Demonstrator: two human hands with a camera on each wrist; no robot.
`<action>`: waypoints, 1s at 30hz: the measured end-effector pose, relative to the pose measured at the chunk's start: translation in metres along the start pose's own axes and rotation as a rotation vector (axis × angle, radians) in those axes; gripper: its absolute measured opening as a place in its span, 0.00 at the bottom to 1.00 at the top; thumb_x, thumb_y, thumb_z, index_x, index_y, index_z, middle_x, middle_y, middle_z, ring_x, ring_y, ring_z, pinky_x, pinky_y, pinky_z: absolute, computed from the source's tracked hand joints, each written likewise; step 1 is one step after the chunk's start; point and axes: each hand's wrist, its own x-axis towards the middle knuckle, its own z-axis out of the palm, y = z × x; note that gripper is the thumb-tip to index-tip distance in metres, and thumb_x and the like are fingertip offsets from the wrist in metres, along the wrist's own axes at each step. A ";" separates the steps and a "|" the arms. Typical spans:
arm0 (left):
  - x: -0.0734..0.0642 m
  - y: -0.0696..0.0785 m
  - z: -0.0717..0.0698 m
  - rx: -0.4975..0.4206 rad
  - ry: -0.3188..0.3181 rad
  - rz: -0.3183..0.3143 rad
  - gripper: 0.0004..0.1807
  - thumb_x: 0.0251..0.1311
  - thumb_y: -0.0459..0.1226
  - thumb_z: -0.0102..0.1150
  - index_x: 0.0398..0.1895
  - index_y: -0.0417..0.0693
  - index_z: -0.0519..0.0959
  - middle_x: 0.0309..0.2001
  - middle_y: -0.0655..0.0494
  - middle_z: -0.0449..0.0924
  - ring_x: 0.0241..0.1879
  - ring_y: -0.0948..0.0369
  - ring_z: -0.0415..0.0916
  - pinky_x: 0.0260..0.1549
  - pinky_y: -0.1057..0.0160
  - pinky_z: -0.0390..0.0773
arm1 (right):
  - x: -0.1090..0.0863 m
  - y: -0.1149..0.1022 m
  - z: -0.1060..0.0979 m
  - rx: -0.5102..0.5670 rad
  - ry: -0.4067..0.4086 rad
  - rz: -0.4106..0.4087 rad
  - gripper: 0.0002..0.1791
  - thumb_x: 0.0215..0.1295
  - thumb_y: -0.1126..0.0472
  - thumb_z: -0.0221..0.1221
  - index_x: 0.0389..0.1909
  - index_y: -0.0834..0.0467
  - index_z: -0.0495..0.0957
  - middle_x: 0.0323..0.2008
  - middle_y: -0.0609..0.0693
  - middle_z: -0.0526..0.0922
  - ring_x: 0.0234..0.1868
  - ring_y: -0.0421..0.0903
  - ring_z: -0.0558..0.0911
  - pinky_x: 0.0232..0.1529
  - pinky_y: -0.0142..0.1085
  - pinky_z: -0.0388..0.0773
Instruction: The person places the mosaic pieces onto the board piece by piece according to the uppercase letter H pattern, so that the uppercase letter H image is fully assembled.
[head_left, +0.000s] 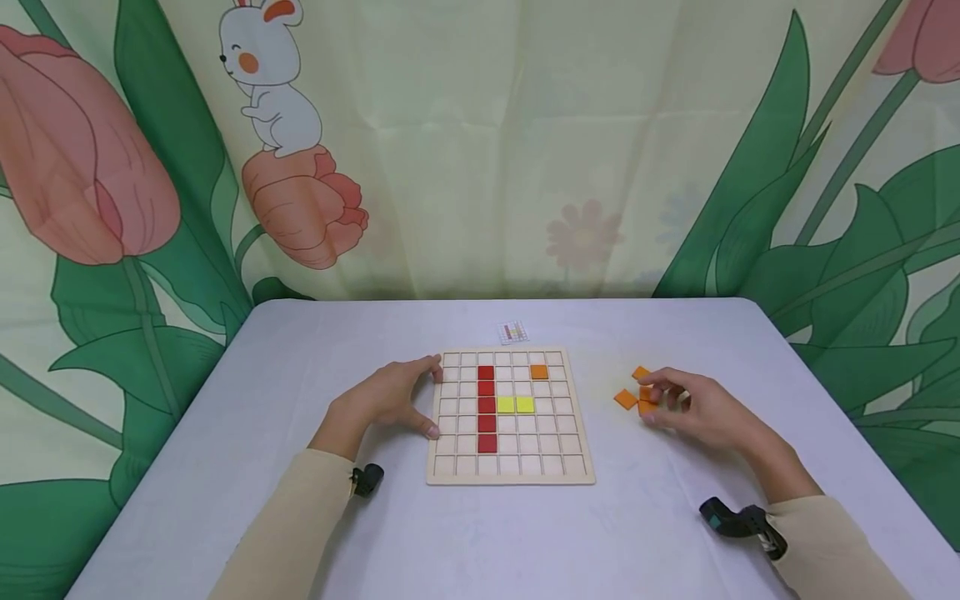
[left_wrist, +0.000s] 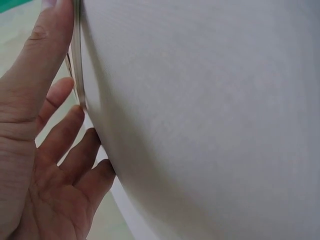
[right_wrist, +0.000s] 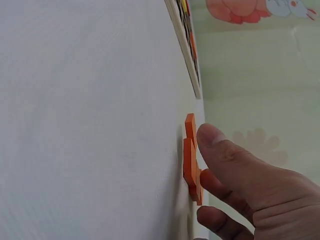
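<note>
A square wooden grid board (head_left: 512,480) lies on the table, with a column of several red tiles (head_left: 487,405), two yellow tiles (head_left: 515,405) and one orange tile (head_left: 539,372) in its cells. My left hand (head_left: 386,396) is at the board's left edge, thumb and forefinger spread along the rim. In the left wrist view the thumb (left_wrist: 47,47) lies against that edge. To the right of the board are several loose orange tiles (head_left: 626,400). My right hand (head_left: 697,404) hovers at these, thumb and fingers apart around them; in the right wrist view the tiles (right_wrist: 190,162) sit beside the thumb.
Behind the board lies a small card (head_left: 513,332) printed with a grid pattern. A white cloth covers the table (head_left: 360,550). A curtain (head_left: 465,167) with a rabbit and flowers hangs beyond the table's far edge.
</note>
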 end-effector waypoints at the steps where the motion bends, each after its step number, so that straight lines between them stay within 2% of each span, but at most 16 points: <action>1: 0.000 0.000 0.000 -0.001 0.001 -0.001 0.46 0.29 0.56 0.88 0.55 0.64 0.71 0.78 0.57 0.62 0.67 0.56 0.69 0.67 0.50 0.71 | 0.000 0.000 -0.001 -0.004 -0.007 0.006 0.24 0.59 0.53 0.75 0.55 0.55 0.80 0.38 0.47 0.80 0.38 0.42 0.76 0.34 0.31 0.74; 6: 0.001 0.001 0.001 -0.004 -0.002 -0.006 0.46 0.29 0.55 0.88 0.55 0.64 0.71 0.78 0.57 0.62 0.68 0.56 0.68 0.67 0.50 0.71 | -0.002 0.001 -0.006 -0.042 -0.027 0.052 0.27 0.58 0.51 0.75 0.56 0.54 0.80 0.43 0.47 0.82 0.41 0.45 0.76 0.35 0.30 0.75; 12: 0.001 0.001 0.000 0.007 -0.003 -0.009 0.46 0.29 0.56 0.88 0.55 0.64 0.71 0.78 0.57 0.62 0.68 0.56 0.69 0.67 0.50 0.71 | -0.004 0.003 -0.005 -0.055 -0.030 0.040 0.27 0.58 0.51 0.75 0.57 0.55 0.80 0.40 0.46 0.81 0.41 0.45 0.77 0.36 0.30 0.76; 18: 0.000 0.001 0.000 0.003 0.002 -0.008 0.46 0.29 0.56 0.88 0.55 0.64 0.71 0.78 0.57 0.62 0.68 0.56 0.69 0.67 0.50 0.71 | -0.004 0.004 -0.006 -0.075 -0.027 0.059 0.29 0.58 0.49 0.75 0.58 0.53 0.80 0.46 0.44 0.85 0.46 0.44 0.78 0.39 0.31 0.76; 23: 0.001 0.000 0.000 0.007 -0.003 -0.009 0.45 0.30 0.56 0.88 0.55 0.65 0.71 0.78 0.57 0.62 0.67 0.56 0.69 0.67 0.50 0.71 | -0.005 0.003 -0.004 -0.079 -0.043 0.055 0.28 0.58 0.49 0.75 0.58 0.52 0.80 0.45 0.44 0.85 0.46 0.44 0.78 0.38 0.31 0.75; 30: 0.000 0.000 -0.001 -0.002 -0.007 -0.011 0.46 0.29 0.56 0.87 0.55 0.64 0.71 0.79 0.58 0.60 0.70 0.55 0.68 0.68 0.49 0.70 | -0.004 0.000 0.004 -0.107 -0.037 0.038 0.25 0.61 0.50 0.73 0.57 0.53 0.81 0.44 0.43 0.81 0.46 0.44 0.75 0.46 0.36 0.76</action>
